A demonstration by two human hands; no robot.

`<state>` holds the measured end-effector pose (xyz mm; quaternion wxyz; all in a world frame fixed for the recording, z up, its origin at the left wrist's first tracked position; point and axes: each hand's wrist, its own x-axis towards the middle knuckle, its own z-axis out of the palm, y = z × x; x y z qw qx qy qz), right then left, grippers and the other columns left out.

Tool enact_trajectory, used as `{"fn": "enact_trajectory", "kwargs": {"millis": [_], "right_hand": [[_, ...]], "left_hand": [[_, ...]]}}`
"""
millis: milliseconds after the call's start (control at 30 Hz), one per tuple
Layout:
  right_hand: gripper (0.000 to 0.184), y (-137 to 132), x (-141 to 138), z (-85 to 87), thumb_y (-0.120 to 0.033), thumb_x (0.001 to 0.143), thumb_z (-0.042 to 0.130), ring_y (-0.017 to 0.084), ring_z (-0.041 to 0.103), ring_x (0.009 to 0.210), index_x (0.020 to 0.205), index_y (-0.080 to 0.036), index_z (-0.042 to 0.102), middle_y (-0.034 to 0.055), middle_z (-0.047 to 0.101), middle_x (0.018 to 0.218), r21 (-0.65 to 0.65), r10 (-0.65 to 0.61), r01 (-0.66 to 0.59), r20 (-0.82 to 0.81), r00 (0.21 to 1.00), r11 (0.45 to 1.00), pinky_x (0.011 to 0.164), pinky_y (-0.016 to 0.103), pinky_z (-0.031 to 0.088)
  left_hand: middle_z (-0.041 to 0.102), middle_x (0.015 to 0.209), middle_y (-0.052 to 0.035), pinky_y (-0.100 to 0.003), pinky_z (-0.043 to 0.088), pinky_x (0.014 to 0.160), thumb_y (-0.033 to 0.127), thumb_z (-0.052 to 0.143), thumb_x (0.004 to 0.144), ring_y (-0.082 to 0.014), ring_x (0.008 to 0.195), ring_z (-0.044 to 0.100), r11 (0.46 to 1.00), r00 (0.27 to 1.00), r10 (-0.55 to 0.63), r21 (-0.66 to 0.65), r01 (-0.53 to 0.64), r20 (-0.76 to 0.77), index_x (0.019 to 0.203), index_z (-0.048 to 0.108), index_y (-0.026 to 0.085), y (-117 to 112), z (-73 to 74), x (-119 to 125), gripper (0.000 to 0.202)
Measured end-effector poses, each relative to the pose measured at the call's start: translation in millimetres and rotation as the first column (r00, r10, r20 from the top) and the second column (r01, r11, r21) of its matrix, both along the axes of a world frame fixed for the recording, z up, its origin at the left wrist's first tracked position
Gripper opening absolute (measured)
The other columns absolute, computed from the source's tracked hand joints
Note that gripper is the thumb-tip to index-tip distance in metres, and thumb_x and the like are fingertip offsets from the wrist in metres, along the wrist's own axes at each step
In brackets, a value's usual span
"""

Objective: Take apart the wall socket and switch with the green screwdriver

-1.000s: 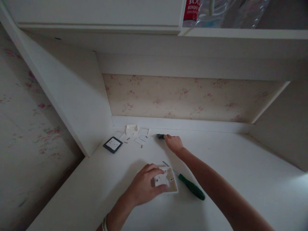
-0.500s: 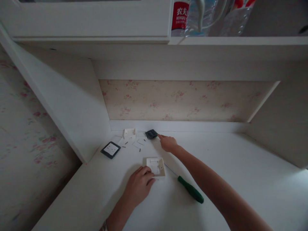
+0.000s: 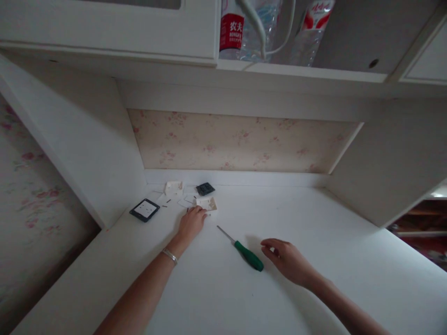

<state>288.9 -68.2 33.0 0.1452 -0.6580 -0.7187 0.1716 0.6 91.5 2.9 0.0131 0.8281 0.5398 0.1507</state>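
My left hand (image 3: 193, 222) grips the near left edge of a white square mounting box (image 3: 211, 204), which lies open side up toward the back of the white desktop. My right hand (image 3: 288, 261) hovers right of a green-handled screwdriver (image 3: 248, 256), its fingers loosely bent, with a gap at the thumb and nothing visible in them. The screwdriver lies on the desktop, tip toward the boxes. A black square module (image 3: 205, 188) rests behind the held box. Another white box (image 3: 173, 188) is farther left. A socket plate with a black frame (image 3: 144, 210) lies at the left.
Several small screws (image 3: 166, 203) and thin pieces lie between the plate and the boxes. Side panels (image 3: 363, 172) and an overhead cabinet (image 3: 115, 32) enclose the desk. Plastic bottles (image 3: 232, 32) and a white cable (image 3: 256, 23) sit on the shelf above.
My left hand has moved the white box back and left, close to the black module. My right hand has left the module and drawn back right, past the screwdriver. The camera has shifted right.
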Motion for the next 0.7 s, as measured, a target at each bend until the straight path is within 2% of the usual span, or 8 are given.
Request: {"fn": "enact_trajectory", "kwargs": {"millis": [100, 200, 300, 367, 433, 533, 633, 700], "right_hand": [[0.050, -18.5, -3.8, -2.1, -0.051, 0.090, 0.036, 0.021, 0.063, 0.089, 0.130, -0.023, 0.049, 0.0094, 0.063, 0.110, -0.030, 0.007, -0.007, 0.004, 1.000, 1.000, 0.079, 0.030, 0.044], [0.052, -21.6, -24.5, -1.6, -0.045, 0.089, 0.039, 0.023, 0.060, 0.101, 0.138, -0.026, 0.039, 0.0101, 0.058, 0.119, -0.028, 0.075, -0.073, 0.062, 0.995, 0.997, 0.081, 0.030, 0.043], [0.049, -17.9, -52.6, -0.2, -0.036, 0.088, 0.042, 0.022, 0.064, 0.088, 0.137, -0.030, 0.041, 0.0076, 0.063, 0.105, -0.041, 0.170, -0.166, 0.116, 0.979, 0.985, 0.074, 0.029, 0.042], [0.042, -16.2, -72.6, 0.6, -0.033, 0.088, 0.042, 0.021, 0.064, 0.082, 0.129, -0.031, 0.050, 0.0054, 0.065, 0.095, -0.039, 0.247, -0.245, 0.071, 0.966, 0.969, 0.070, 0.026, 0.041], [0.035, -16.4, -94.0, 0.8, -0.032, 0.088, 0.043, 0.019, 0.064, 0.080, 0.120, -0.030, 0.058, 0.0042, 0.066, 0.091, -0.007, 0.282, -0.282, -0.018, 0.959, 0.959, 0.069, 0.024, 0.040], [0.031, -19.4, -129.8, 0.3, -0.035, 0.090, 0.043, 0.017, 0.063, 0.078, 0.114, -0.027, 0.060, 0.0035, 0.066, 0.089, 0.041, 0.313, -0.311, -0.143, 0.939, 0.950, 0.068, 0.023, 0.040], [0.038, -22.9, -168.1, 0.4, -0.043, 0.091, 0.041, 0.017, 0.064, 0.076, 0.122, -0.025, 0.052, 0.0035, 0.068, 0.090, 0.069, 0.412, -0.408, -0.230, 0.882, 0.910, 0.064, 0.023, 0.041], [0.048, -24.7, -191.7, 1.6, -0.045, 0.091, 0.040, 0.019, 0.065, 0.076, 0.132, -0.022, 0.041, 0.0046, 0.069, 0.089, 0.073, 0.483, -0.480, -0.231, 0.845, 0.874, 0.063, 0.025, 0.042]], "left_hand": [[0.062, 0.110, -0.0078, -0.029, 0.044, 0.086, 0.025, 0.046, 0.093, -0.0195, 0.102, 0.057, 1.000, 1.000, 0.027, -0.013, -0.027, -0.010, 0.108, 0.065, 0.022, 10.7, 2.4, 7.9, 0.024], [0.060, 0.113, -0.0083, -0.029, 0.045, 0.086, 0.023, 0.047, 0.092, -0.0195, 0.102, 0.057, 0.998, 0.998, 0.060, -0.009, -0.060, -0.014, 0.110, 0.063, 0.021, 13.0, 7.9, 11.6, 0.025], [0.054, 0.125, -0.0096, -0.029, 0.047, 0.080, 0.025, 0.047, 0.091, -0.0200, 0.098, 0.060, 0.994, 0.994, 0.106, 0.010, -0.106, -0.015, 0.120, 0.056, 0.021, -0.4, 17.3, 8.2, 0.031], [0.050, 0.130, -0.0102, -0.030, 0.048, 0.076, 0.031, 0.045, 0.092, -0.0203, 0.095, 0.062, 0.990, 0.990, 0.138, 0.019, -0.138, -0.004, 0.124, 0.053, 0.022, -21.0, 23.2, 0.0, 0.034], [0.059, 0.119, -0.0077, -0.030, 0.047, 0.078, 0.037, 0.042, 0.093, -0.0206, 0.094, 0.062, 0.991, 0.989, 0.137, -0.022, -0.136, 0.050, 0.113, 0.059, 0.023, -49.9, 26.3, -13.9, 0.030], [0.069, 0.090, -0.0032, -0.027, 0.047, 0.076, 0.049, 0.034, 0.093, -0.0178, 0.079, 0.066, 0.959, 0.978, 0.071, -0.281, -0.013, 0.198, 0.094, 0.064, 0.023, -98.4, 22.4, -45.8, 0.040], [0.070, 0.092, -0.0029, -0.028, 0.050, 0.069, 0.057, 0.030, 0.091, -0.0161, 0.060, 0.065, 0.870, 0.915, 0.238, -0.490, -0.052, 0.325, 0.108, 0.058, 0.023, -136.3, 9.9, -85.5, 0.048], [0.069, 0.104, -0.0056, -0.030, 0.050, 0.078, 0.058, 0.034, 0.088, -0.0199, 0.078, 0.068, 0.872, 0.882, 0.339, -0.462, -0.163, 0.328, 0.118, 0.054, 0.021, -151.5, 0.1, -110.6, 0.051]]}}
